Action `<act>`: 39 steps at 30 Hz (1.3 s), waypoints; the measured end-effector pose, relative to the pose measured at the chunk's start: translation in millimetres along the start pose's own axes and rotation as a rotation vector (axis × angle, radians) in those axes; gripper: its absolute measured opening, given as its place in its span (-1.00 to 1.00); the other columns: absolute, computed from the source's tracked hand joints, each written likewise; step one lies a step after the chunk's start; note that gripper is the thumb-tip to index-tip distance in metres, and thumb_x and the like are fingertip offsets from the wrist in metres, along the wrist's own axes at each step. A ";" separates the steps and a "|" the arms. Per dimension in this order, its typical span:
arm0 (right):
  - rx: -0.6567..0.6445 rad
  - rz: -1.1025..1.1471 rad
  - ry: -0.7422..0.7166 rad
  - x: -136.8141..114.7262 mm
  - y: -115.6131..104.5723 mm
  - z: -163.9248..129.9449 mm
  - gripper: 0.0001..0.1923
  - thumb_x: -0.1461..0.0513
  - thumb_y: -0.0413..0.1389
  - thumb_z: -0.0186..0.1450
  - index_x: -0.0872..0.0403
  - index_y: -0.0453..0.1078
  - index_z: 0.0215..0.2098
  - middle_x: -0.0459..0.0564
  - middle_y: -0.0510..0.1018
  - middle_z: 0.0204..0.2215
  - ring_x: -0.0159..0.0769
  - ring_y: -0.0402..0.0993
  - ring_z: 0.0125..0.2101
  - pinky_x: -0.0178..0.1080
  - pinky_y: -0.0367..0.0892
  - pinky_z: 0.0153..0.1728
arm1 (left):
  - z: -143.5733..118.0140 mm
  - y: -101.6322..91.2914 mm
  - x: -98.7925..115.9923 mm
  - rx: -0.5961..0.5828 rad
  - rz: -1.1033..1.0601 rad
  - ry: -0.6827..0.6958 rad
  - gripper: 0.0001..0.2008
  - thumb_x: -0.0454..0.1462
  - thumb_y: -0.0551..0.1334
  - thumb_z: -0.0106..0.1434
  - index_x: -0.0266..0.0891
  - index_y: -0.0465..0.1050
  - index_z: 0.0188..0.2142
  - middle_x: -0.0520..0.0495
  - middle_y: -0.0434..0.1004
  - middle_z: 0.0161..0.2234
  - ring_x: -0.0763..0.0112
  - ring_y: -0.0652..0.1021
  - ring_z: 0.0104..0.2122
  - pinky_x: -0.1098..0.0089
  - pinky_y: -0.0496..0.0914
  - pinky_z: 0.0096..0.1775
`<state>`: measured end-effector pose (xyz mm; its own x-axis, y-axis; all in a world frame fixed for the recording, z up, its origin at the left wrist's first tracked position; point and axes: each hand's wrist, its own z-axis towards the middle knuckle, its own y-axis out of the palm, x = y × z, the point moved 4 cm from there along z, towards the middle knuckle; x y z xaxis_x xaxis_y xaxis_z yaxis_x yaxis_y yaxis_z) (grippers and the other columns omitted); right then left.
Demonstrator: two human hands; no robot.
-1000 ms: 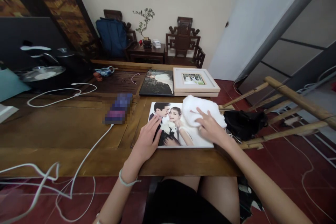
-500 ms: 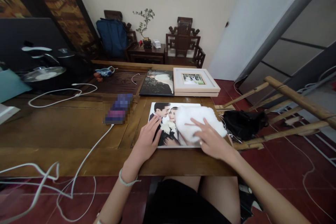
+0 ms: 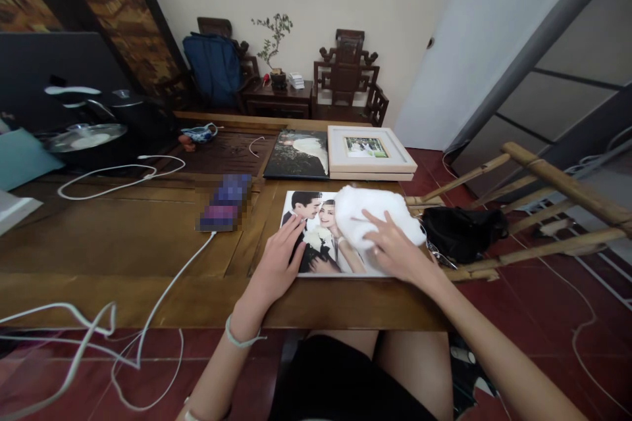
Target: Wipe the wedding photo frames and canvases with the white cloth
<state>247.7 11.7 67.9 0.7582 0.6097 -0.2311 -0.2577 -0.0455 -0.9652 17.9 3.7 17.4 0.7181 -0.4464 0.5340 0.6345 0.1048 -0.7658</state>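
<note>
A glossy photo panel (image 3: 320,250) showing a couple in wedding clothes lies flat near the table's front edge. My left hand (image 3: 282,255) rests flat on its left side, fingers stretched out together and the thumb apart. Over the panel's right part spreads a fluffy white cloth (image 3: 363,207). My right hand (image 3: 392,243) presses on this cloth and holds it, with two fingers stretched out in a V and the others bent. The cloth hides the panel's upper right corner and hangs past its right side.
Behind the panel lie a dark photo board (image 3: 296,154) and stacked pale wooden frames (image 3: 372,152). A phone (image 3: 224,204) with a white cable lies to the left. Further left stand a glass-lidded pot (image 3: 89,138) and a kettle (image 3: 133,115). A bamboo rack (image 3: 557,177) stands at the right.
My right hand and the white cloth have shifted slightly right and away from me, uncovering more of the panel's lower right part. My left hand has stayed in place.
</note>
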 end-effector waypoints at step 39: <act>-0.202 0.124 -0.062 -106.6 10.0 -46.9 -0.59 0.44 -0.07 -0.04 0.04 0.44 -0.29 -0.08 0.14 0.24 -0.05 -0.24 0.28 0.27 -0.32 0.19 | -0.8 1.8 1.0 0.020 0.005 0.035 -0.57 -0.30 -0.12 0.37 -0.31 0.11 0.19 -0.27 0.15 0.22 0.24 0.12 0.25 0.03 0.12 0.17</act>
<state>192.4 -90.9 77.2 0.6880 0.6370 -0.3476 -0.2169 -0.2767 -0.9362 19.5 2.6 16.2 0.7114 -0.4765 0.5167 0.6364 0.1248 -0.7612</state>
